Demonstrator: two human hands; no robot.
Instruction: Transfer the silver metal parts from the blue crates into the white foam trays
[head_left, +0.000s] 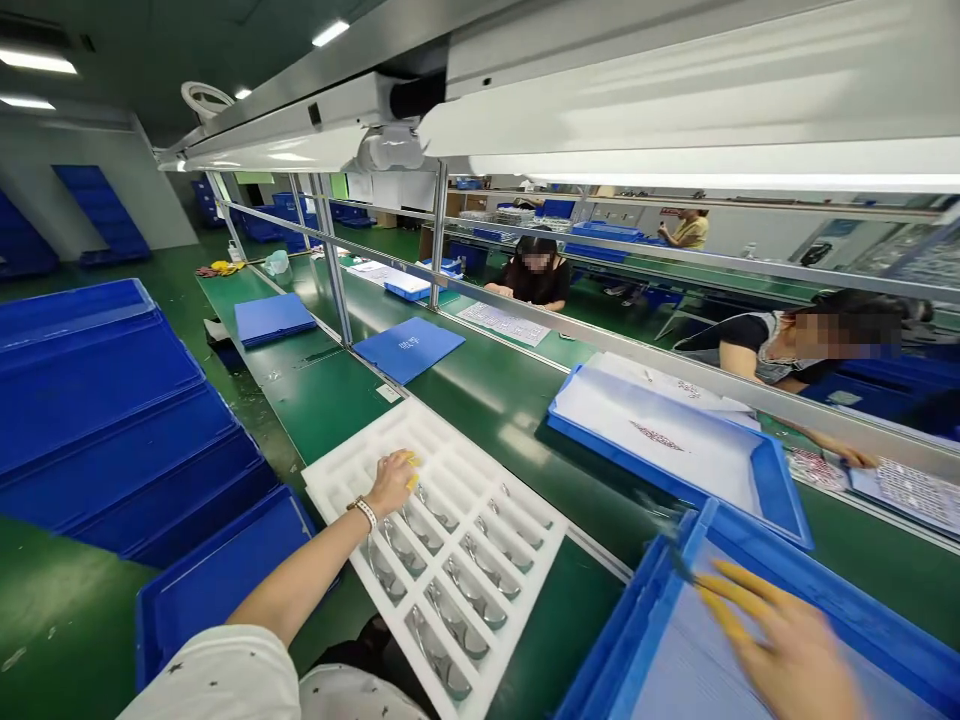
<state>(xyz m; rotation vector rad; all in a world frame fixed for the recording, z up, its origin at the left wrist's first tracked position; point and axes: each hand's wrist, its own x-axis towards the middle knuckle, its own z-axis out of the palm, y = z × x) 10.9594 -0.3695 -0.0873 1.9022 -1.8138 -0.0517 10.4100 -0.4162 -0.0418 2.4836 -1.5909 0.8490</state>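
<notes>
A white foam tray (pixel 450 540) with rows of slots lies on the green bench, and curved shiny metal parts (pixel 469 590) sit in several of its slots. My left hand (pixel 394 482), with yellow finger covers, is at the upper slots with its fingers curled down. Whatever is under those fingertips is hidden. Over a blue bin (pixel 690 540) at the lower right is my right hand (pixel 787 640), smeared by motion and also wearing yellow finger covers. A thin dark piece (pixel 679 555), blurred, extends from its fingertips.
Behind the bin stands a blue tray (pixel 559 415) lined with white, holding small reddish pieces. Blue panels (pixel 409 350) lie farther along the bench. Large blue bins (pixel 90 400) are stacked at the left. A lamp housing (pixel 675 90) crosses overhead. Other people work across the bench.
</notes>
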